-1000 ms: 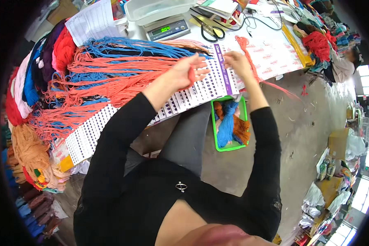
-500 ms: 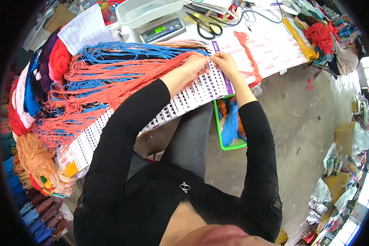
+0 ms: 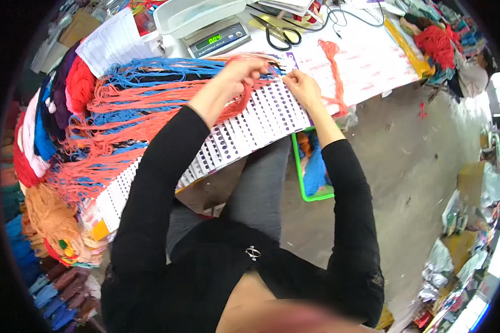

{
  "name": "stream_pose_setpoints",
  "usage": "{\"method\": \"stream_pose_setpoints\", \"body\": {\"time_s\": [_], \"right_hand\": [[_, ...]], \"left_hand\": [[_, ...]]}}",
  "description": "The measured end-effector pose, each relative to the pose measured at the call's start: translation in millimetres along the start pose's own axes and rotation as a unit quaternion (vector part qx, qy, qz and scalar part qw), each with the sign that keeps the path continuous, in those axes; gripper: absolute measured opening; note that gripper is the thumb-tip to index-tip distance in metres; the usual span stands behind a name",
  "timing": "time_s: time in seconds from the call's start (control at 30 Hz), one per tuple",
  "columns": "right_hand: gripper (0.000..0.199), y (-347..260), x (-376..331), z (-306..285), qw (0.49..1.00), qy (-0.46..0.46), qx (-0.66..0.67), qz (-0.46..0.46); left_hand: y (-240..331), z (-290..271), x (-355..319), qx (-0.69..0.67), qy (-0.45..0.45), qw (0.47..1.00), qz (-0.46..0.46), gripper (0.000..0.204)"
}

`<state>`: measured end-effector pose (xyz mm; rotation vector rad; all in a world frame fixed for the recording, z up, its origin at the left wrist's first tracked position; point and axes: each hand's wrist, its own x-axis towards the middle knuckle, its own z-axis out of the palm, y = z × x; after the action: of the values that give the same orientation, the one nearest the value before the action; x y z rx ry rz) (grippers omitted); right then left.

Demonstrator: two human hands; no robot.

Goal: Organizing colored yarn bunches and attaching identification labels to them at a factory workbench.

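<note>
My left hand is closed on a bundle of coral yarn strands at the top edge of a long white card with rows of purple marks. My right hand rests on the same card just to the right, fingers pinching at its edge; what it pinches is too small to tell. Blue and coral yarn strands fan out to the left across the card. A loose coral strand lies on the white sheet beyond my right hand.
A digital scale with a white tray stands at the back, black scissors beside it. Yarn skeins pile at the left. A green basket of yarn sits below the table, red yarn at far right.
Both hands have shifted left along the card, coming close together. My left hand has risen to the card's top edge and closed on the coral strands.
</note>
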<state>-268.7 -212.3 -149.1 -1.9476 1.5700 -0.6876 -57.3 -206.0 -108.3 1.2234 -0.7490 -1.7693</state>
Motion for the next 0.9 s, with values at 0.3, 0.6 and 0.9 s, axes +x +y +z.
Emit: {"method": "stream_pose_setpoints", "body": {"time_s": [0.3,0.6,0.9], "right_hand": [[0.022,13.1,-10.8,5.0,0.991,0.087,0.086,-0.045],[0.037,-21.2,-23.8,-5.9,0.993,0.015,-0.1,-0.064],[0.025,-12.0,-17.8,2.9,0.989,0.046,0.112,-0.085]], "left_hand": [[-24.9,34.2,-7.0,0.01,-0.114,0.993,-0.026,0.024],[13.2,-62.6,-55.7,-0.215,0.032,0.976,0.001,0.011],[76.3,-329.9,-200.9,0.102,0.435,0.866,0.226,0.048]]}}
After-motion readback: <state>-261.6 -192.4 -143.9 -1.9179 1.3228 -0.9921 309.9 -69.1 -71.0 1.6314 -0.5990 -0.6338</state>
